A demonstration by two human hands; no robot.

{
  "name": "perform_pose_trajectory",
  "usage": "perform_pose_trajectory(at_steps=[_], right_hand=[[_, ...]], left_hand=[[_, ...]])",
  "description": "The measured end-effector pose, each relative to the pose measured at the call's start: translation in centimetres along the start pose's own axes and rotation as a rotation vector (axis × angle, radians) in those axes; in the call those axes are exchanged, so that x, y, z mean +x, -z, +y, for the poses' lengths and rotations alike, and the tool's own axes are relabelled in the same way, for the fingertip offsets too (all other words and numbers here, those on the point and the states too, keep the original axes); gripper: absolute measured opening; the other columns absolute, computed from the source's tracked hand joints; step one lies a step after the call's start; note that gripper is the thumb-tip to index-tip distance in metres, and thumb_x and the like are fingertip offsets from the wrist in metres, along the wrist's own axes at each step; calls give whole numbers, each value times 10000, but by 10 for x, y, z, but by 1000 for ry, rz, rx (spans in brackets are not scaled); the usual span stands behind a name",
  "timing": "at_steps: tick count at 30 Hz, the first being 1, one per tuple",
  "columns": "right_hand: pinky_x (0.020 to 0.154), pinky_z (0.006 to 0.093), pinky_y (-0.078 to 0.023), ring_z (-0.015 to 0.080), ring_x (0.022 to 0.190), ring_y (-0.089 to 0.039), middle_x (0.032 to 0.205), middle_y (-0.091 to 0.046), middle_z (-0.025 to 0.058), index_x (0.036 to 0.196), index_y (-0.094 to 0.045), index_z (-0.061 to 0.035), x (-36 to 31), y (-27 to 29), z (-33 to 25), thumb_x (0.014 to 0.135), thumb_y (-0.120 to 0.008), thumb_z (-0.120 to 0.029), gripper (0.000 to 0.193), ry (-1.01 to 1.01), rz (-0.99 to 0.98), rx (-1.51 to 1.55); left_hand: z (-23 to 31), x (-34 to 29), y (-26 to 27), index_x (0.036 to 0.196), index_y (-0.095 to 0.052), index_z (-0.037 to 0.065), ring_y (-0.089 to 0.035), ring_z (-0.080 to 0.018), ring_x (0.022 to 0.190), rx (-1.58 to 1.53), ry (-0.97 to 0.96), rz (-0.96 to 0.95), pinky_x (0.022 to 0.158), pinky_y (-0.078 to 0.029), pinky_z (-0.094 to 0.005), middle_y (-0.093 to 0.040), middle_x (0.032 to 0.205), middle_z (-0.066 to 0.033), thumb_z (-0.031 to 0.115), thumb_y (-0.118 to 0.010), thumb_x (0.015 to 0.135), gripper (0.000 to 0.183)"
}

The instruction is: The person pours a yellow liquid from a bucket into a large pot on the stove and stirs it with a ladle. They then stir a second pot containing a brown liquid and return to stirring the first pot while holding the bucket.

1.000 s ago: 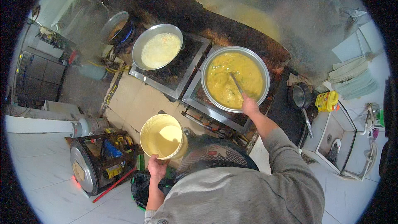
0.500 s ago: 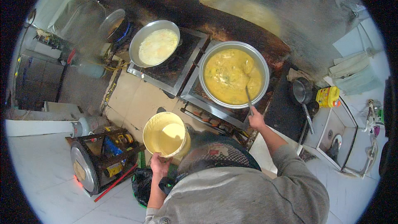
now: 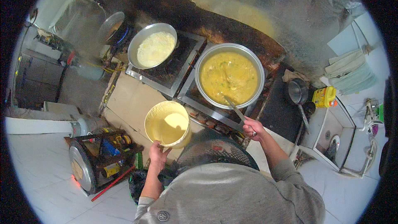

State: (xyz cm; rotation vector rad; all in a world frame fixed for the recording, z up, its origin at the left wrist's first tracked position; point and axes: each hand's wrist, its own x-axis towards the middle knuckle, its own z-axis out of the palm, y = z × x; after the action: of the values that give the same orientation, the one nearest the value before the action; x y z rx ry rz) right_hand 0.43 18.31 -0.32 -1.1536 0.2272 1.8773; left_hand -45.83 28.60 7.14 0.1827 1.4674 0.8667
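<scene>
My left hand grips the near rim of a pale yellow bucket, tilted so its inside shows, with light yellow liquid or batter at the bottom. In my right hand is the handle of a metal ladle. The ladle's lower end dips into a yellow, soupy mixture with green bits, which hides its bowl. That mixture fills a large, round aluminium pot on the stove. The bucket is held before the stove, to the left of the pot and apart from it.
A metal pan with pale, whitish-yellow food sits on the left burner. Further left, another pan stands over a blue flame. To the right are a saucepan, a yellow jug and a sink. A dark rack stands at lower left.
My right hand has drawn the ladle nearer and lower; its bowl, partly visible before, is now under the mixture. The bucket has shifted slightly up and right with my left hand.
</scene>
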Motion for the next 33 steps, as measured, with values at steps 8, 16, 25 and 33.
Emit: perform_pose_trajectory(at_steps=[8,16,25,33], right_hand=[[338,217,-327,60,431,-387,646,-475,-25,1418,-374,-213,-74,15,2,969,-506,-162,470,51,-21,191],[361,236,-358,69,405,-431,638,-517,-8,1481,-345,-157,-110,-1,-33,927,-499,-98,577,226,202,-288],[360,288,-397,116,411,-469,636,-515,15,1496,-352,-135,-108,-7,-75,921,-519,-48,605,372,299,-438],[359,292,-390,123,402,-461,614,-512,24,1496,-357,-106,-83,-15,-99,877,-568,-37,658,453,299,-621]], left_hand=[[-6,9,5,1162,-528,86,-511,-212,1122,15,58,-2,976,-437,-559,-533,1137,-51,183,-569,831,348],[-10,5,4,1143,-542,105,-536,-191,1053,-2,45,89,931,-458,-569,-564,1120,-20,162,-572,826,324],[-13,8,17,1151,-550,112,-549,-179,1038,-37,53,41,928,-444,-540,-587,1074,-20,193,-554,844,318],[-13,5,28,1132,-564,94,-542,-196,1043,-90,35,28,945,-445,-596,-579,1076,-26,147,-564,852,285]])
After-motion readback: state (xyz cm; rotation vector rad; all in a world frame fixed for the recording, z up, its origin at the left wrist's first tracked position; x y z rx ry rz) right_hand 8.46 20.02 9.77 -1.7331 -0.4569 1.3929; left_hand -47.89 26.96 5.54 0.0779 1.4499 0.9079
